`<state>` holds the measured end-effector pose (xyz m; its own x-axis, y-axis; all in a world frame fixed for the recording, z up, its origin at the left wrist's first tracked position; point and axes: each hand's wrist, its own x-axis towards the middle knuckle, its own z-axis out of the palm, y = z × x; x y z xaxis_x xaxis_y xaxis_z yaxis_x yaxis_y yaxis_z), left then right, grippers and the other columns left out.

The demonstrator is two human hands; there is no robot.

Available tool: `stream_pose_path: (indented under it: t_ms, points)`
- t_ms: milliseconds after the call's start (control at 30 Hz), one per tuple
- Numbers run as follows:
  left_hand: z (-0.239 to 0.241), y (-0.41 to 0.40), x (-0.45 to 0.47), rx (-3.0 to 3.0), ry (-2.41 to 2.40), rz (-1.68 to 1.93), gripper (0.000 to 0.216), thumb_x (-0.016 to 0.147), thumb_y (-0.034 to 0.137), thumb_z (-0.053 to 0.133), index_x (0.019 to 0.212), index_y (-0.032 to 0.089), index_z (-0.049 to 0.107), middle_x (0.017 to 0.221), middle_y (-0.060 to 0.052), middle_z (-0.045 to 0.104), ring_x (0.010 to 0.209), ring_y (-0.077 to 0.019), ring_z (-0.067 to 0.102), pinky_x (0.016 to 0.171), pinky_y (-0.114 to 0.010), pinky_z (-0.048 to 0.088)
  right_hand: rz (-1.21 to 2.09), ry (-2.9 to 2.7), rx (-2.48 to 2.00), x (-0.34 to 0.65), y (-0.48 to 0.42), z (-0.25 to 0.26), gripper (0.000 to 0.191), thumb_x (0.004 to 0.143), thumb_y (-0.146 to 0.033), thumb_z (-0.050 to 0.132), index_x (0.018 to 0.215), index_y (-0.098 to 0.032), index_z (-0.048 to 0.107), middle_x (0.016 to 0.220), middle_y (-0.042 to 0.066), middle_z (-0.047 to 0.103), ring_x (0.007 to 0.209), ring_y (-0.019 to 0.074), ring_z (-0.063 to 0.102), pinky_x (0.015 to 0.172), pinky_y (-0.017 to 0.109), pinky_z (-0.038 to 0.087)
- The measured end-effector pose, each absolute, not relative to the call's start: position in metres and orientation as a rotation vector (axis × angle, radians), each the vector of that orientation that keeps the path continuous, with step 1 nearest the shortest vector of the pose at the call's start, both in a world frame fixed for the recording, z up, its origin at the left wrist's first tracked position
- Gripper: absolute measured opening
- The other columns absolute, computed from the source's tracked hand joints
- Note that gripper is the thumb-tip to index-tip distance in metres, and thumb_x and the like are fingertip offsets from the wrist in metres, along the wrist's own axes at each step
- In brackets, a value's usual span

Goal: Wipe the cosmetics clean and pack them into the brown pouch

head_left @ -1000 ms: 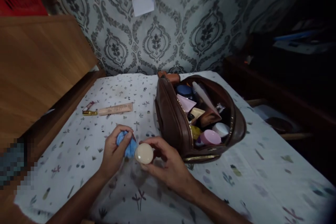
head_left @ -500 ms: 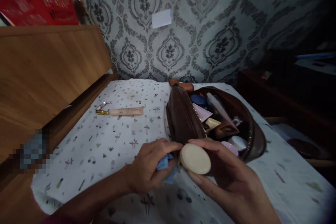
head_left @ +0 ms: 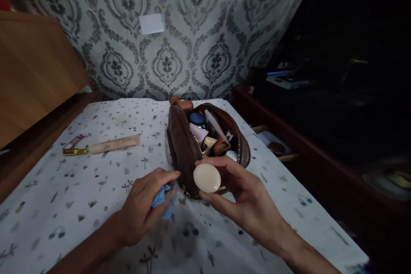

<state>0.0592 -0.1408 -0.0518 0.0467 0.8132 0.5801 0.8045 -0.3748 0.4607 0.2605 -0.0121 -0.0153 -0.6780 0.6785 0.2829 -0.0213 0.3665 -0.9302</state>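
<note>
My right hand (head_left: 244,197) pinches a round cream-coloured compact (head_left: 207,177) between thumb and fingers, its flat face towards me. Crumpled in my left hand (head_left: 146,205) is a blue cloth (head_left: 163,199), partly hidden by the fingers. A gap separates this hand from the compact. Just behind both hands stands a brown leather cosmetics bag (head_left: 181,150), unzipped. Inside it I see a blue round lid (head_left: 197,118), a clear tube-like item (head_left: 215,126), a pale pink piece (head_left: 199,132) and a white round item (head_left: 231,155).
On the left of the patterned white cloth (head_left: 109,192) lie a beige squeeze tube (head_left: 115,144), a gold tube (head_left: 75,151) and a small pink-purple item (head_left: 75,141). A wooden panel (head_left: 38,72) borders the left. Dark furniture with an open drawer (head_left: 272,141) stands at the right.
My left hand with the blue cloth has drawn away from the compact, which my right hand still holds. The view has swung right, so everything sits further left.
</note>
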Motion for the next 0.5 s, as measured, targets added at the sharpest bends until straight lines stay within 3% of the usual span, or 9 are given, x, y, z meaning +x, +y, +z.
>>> stream_pose_path:
  t_ms: [133,300,500]
  points:
    - [-0.05,-0.137,0.053,2.21,1.818,1.26,0.035,0.102,0.018,0.046,0.136,0.024,0.052,0.098,-0.006,0.069,0.086,-0.0151,0.067,0.071,-0.024,0.053,1.176,-1.895,-0.671,0.265,0.015,-0.002,0.044,0.078,-0.034,0.08,0.114,-0.024,0.058,0.105,0.004,0.074,0.085,0.0169,0.072,0.069,0.024,0.06]
    - [-0.058,-0.136,0.045,2.1,1.947,1.3,0.028,0.102,0.021,0.047,0.128,0.028,0.056,0.095,-0.004,0.07,0.082,-0.0147,0.07,0.069,-0.021,0.053,1.083,-1.924,-0.688,0.264,0.041,0.013,0.032,0.078,-0.037,0.077,0.098,-0.021,0.059,0.09,0.003,0.07,0.079,0.0164,0.067,0.068,0.026,0.056]
    - [-0.067,-0.139,0.035,2.051,2.009,1.295,0.025,0.102,0.026,0.048,0.124,0.028,0.059,0.094,-0.004,0.07,0.083,-0.0168,0.071,0.07,-0.023,0.055,1.101,-2.037,-0.635,0.258,0.026,0.011,0.028,0.081,-0.033,0.074,0.106,-0.022,0.067,0.092,0.003,0.071,0.075,0.0165,0.065,0.06,0.024,0.052]
